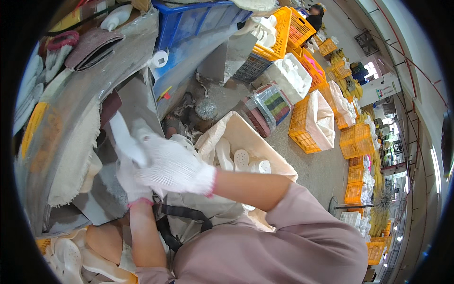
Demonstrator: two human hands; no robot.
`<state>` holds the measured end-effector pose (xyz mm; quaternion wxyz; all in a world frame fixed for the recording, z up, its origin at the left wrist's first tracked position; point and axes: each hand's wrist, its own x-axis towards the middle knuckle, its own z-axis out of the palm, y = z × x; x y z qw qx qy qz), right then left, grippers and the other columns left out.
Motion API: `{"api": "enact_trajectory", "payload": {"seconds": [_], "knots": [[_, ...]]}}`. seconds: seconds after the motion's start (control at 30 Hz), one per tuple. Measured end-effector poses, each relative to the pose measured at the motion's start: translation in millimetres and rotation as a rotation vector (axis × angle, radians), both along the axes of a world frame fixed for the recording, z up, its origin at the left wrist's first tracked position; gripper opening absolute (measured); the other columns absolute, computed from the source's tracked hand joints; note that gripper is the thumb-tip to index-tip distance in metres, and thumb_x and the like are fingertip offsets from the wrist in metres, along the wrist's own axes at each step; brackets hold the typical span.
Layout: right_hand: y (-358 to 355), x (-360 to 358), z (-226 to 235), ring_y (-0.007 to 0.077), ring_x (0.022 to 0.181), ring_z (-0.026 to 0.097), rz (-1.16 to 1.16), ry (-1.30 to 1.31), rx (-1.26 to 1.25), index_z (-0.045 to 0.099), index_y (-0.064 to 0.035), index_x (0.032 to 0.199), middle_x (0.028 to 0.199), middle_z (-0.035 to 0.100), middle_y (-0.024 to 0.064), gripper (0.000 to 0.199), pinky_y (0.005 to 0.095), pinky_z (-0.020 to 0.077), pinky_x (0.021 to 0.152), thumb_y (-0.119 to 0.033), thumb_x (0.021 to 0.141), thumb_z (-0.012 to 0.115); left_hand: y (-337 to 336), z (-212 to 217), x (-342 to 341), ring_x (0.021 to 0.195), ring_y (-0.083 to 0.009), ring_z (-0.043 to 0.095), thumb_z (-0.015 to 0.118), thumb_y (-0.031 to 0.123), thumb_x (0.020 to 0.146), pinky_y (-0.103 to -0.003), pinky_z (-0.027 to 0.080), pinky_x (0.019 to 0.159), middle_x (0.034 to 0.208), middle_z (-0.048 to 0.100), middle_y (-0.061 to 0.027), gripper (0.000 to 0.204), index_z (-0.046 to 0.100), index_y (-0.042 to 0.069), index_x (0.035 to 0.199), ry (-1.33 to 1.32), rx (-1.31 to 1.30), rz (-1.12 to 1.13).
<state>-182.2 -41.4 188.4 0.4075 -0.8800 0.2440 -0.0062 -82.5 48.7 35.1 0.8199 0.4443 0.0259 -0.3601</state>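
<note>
Both my hands wear white knit gloves with pink cuffs and are close together at a grey metal machine. My right hand is closed round a long white piece that looks like a shoe sole, slightly blurred. Below it, my left hand grips the same piece from the other side, its fingers partly hidden. The far end of the piece meets a dark reddish-brown strip, perhaps an abrasive belt. Right of my hands, white perforated shoe pieces lie in a lined bin.
More white shoe parts lie at the lower left. A fringed cloth pad hangs on the machine. A blue crate stands beyond. Yellow crates line the floor to the right. Another person is far off.
</note>
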Motion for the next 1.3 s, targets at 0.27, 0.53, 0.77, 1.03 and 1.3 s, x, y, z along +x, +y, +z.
{"api": "enact_trajectory", "payload": {"seconds": [0.27, 0.53, 0.77, 1.03, 1.3], "knots": [[-6, 26, -26, 0.0459, 0.110, 0.070, -0.352, -0.495, -0.214, 0.048, 0.0068, 0.142, 0.120, 0.067, 0.0320, 0.078, 0.0447, 0.0572, 0.093, -0.025, 0.078, 0.078, -40, -25, 65, 0.119, -0.0212, 0.068, 0.062, 0.034, 0.106, -0.033, 0.048, 0.111, 0.134, 0.071, -0.0075, 0.052, 0.059, -0.002, 0.143, -1.226, 1.081, -0.275], [-60, 90, -70, 0.0312, 0.085, 0.075, 0.237, -0.432, -1.035, 0.077, -0.0091, 0.086, 0.086, 0.076, 0.0178, 0.013, 0.0464, 0.0599, 0.073, -0.017, 0.083, 0.067, 89, 8, 82, 0.109, -0.0410, 0.071, 0.061, 0.056, 0.103, -0.044, 0.053, 0.096, 0.120, 0.074, -0.0233, 0.063, 0.066, 0.000, 0.133, -1.030, 0.968, -0.310], [-39, 96, -62, 0.0454, 0.094, 0.071, -0.231, -0.192, -0.139, 0.072, 0.0025, 0.097, 0.099, 0.074, 0.0260, 0.033, 0.0503, 0.0581, 0.086, -0.027, 0.083, 0.074, 35, 36, 6, 0.094, -0.0180, 0.072, 0.073, 0.037, 0.101, -0.033, 0.057, 0.084, 0.102, 0.079, -0.0112, 0.041, 0.075, -0.002, 0.114, -0.281, 0.361, -0.155], [17, -34, 12, 0.0257, 0.108, 0.067, -0.305, -0.098, -0.018, 0.049, 0.0065, 0.150, 0.127, 0.066, 0.0200, 0.073, 0.0398, 0.0552, 0.094, -0.012, 0.085, 0.075, -57, 42, -20, 0.087, -0.0262, 0.075, 0.068, 0.029, 0.101, -0.039, 0.058, 0.075, 0.094, 0.077, -0.0133, 0.033, 0.070, 0.002, 0.121, -0.396, 0.554, 0.154], [-25, -19, -18, 0.0471, 0.116, 0.066, 0.221, -0.305, -0.745, 0.067, 0.0003, 0.096, 0.135, 0.060, 0.0355, 0.032, 0.0512, 0.0544, 0.097, -0.010, 0.067, 0.077, -62, 21, 23, 0.101, -0.0437, 0.072, 0.056, 0.010, 0.095, -0.052, 0.057, 0.086, 0.106, 0.073, -0.0286, 0.044, 0.062, 0.015, 0.138, -1.054, 1.049, -0.090]]}}
